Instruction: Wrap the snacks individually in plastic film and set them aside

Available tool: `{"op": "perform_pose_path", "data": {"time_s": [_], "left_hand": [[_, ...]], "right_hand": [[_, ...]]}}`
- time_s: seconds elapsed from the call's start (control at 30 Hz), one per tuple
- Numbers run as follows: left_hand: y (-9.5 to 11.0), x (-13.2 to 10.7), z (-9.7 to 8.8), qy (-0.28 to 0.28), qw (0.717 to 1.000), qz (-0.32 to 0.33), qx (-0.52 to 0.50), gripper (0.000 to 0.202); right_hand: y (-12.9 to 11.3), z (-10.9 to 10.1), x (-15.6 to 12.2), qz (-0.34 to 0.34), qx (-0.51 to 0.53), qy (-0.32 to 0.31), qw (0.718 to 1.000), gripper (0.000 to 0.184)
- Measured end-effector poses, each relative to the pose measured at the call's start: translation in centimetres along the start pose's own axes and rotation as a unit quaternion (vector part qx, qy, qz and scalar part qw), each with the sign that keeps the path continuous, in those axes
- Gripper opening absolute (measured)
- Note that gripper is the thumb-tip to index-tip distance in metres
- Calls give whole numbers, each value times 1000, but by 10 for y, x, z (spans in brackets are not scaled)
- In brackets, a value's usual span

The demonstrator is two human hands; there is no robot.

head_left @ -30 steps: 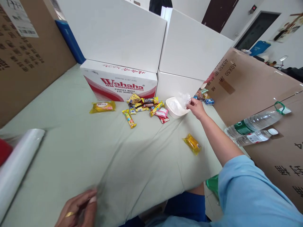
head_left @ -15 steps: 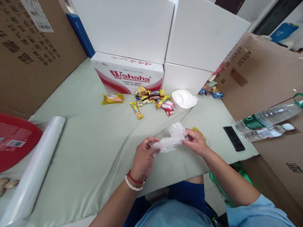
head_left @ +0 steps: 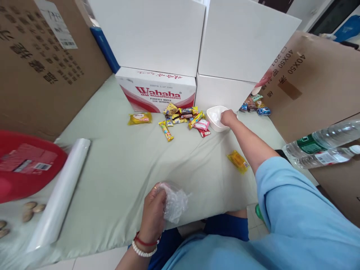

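Note:
My left hand (head_left: 153, 208) is closed around a crumpled wad of clear plastic wrap (head_left: 176, 202) near the table's front edge. My right hand (head_left: 228, 118) reaches far forward and rests on the rim of a small white bowl (head_left: 215, 118); its fingers curl at the bowl, and whether they grip it is hidden. Left of the bowl lies a heap of wrapped snacks (head_left: 185, 118). A yellow snack packet (head_left: 238, 162) lies beside my right forearm.
A roll of clear film (head_left: 60, 193) lies at the left, beside a red basin (head_left: 25, 165). A Wahaha box (head_left: 157, 93) and white boxes (head_left: 242, 45) stand at the back. Cardboard boxes flank both sides. Water bottles (head_left: 320, 144) lie at the right.
My right hand let go of the plastic wrap and moved forward to the white bowl. My left hand drew the wad back toward the table's front edge.

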State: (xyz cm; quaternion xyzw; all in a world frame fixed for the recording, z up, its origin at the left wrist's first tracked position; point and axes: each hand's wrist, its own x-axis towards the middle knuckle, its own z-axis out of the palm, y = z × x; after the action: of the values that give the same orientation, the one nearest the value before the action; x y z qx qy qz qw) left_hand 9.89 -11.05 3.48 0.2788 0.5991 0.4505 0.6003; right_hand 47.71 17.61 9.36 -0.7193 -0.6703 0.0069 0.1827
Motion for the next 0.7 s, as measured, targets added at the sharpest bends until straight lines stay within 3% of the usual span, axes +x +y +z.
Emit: {"op": "perform_pose_path", "data": {"time_s": [0.07, 0.17, 0.23, 0.3, 0.37, 0.43, 0.5, 0.53, 0.63, 0.7], "left_hand": [[2, -2, -10, 16, 1000, 1, -22, 31], [1, -3, -15, 60, 996, 21, -61, 39], [-2, 0, -10, 69, 994, 45, -72, 38], [-8, 5, -1, 47, 995, 39, -73, 42], [-16, 8, 9, 10, 997, 32, -67, 48], [-23, 7, 17, -26, 998, 42, -40, 50], [-29, 3, 20, -52, 997, 64, 2, 50], [-31, 1, 19, -60, 995, 73, 20, 49], [-33, -5, 10, -70, 995, 60, 25, 51], [-32, -7, 2, -60, 997, 38, -8, 49]], "right_hand": [[-11, 4, -18, 8, 9, 34, 999, 11], [-37, 4, -85, -14, 111, 112, 987, 29], [-57, 5, -148, 11, 257, 40, 965, 41], [-75, 8, -213, 49, 373, -85, 923, 42], [-94, 15, -269, 86, 470, -155, 865, 46], [-112, 23, -306, 122, 569, -192, 790, 63], [-126, 29, -324, 144, 622, -218, 738, 69], [-131, 30, -327, 153, 629, -227, 728, 64], [-135, 27, -321, 195, 628, -208, 724, 41], [-132, 23, -316, 218, 643, -185, 711, 40]]}}
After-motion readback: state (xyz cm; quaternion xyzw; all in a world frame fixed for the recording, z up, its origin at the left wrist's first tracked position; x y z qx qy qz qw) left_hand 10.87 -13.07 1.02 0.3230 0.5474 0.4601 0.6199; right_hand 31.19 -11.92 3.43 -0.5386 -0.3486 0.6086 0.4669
